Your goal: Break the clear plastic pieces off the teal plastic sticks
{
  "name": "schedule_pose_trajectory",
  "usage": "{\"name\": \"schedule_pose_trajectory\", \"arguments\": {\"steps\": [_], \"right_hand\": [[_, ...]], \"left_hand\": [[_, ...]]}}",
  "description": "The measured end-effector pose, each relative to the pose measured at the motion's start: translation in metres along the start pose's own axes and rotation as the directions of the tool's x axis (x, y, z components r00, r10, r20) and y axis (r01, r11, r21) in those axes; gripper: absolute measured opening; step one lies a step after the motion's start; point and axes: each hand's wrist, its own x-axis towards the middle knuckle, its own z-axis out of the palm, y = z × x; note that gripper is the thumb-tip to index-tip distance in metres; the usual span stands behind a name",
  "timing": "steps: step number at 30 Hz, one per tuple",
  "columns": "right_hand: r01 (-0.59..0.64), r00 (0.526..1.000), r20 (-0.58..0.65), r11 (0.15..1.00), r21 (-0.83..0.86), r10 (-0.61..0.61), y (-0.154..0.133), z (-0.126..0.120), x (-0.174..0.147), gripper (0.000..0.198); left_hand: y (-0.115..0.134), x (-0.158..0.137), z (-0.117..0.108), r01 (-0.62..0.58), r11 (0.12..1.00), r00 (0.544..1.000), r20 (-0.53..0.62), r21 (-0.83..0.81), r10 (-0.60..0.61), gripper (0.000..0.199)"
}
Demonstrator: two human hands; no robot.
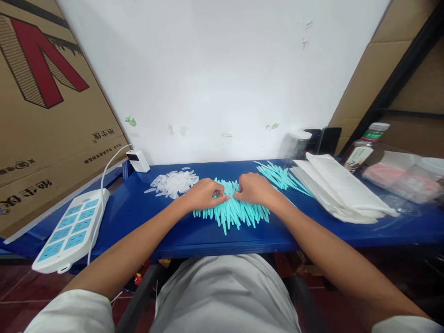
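Note:
A wide heap of slim turquoise sticks (239,215), tapered and plastic-looking, lies near the front of the blue table. Over the left part of this heap is my left hand (204,194), its fingers curled in and its thumb pointing right. My right hand (255,188) faces it from the other side, also closed, with the thumb low against the sticks. A narrow gap separates the two hands. Whatever sits between the fingers of either hand is too small or hidden to make out. Left of my left hand lies a pile of small translucent white pieces (175,182).
More turquoise sticks (279,175) lie behind my right hand, beside white paper bags (342,185). A clear jar (297,144), a bottle (364,147) and a plastic-wrapped pink pack (395,175) stand right. Left are a power strip (71,231) and a white device (138,160).

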Motion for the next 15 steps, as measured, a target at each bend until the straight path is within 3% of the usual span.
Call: {"name": "schedule_pose_trajectory", "arguments": {"steps": [7, 15], "right_hand": [[-0.012, 0.999, -0.038, 0.999, -0.05, 0.01, -0.0013, 0.0, -0.0003, 0.027], [-0.035, 0.999, -0.013, 0.999, 0.036, 0.036, 0.0064, -0.0007, 0.0013, 0.023]], "left_hand": [[0.0011, 0.0002, 0.0, 0.002, 1.0, 1.0, -0.003, -0.01, -0.002, 0.043], [0.0022, 0.0002, -0.0012, 0.005, 1.0, 1.0, 0.004, -0.016, -0.005, 0.045]]}}
